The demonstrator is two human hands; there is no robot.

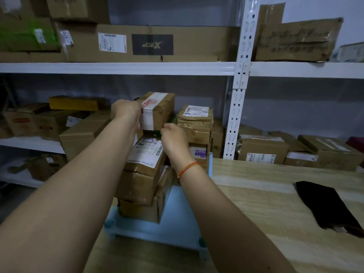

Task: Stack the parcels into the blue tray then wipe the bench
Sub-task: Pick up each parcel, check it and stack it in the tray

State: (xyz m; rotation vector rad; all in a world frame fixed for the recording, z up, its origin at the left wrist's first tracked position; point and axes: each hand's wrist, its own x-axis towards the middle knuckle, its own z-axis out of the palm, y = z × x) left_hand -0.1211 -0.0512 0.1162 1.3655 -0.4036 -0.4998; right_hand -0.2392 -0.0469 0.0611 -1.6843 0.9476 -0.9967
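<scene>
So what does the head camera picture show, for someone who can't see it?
Two hands, left and right, set a taped brown parcel atop a leaning stack of parcels in a blue tray on a wooden bench. A black cloth lies to the right.

The tray (178,223) sits on the bench (266,203), below both hands. In it a stack of parcels (141,174) rises under the fingers (140,113) of the left hand (126,111), which grip the top parcel (158,110). The right hand (173,137) is just right of and below that parcel. Right of the fingers, a second stack (195,125). Far right on the bench lies a cloth (327,205). Behind everything stands the shelf (118,67), boxes (163,43) above the fingers.
</scene>
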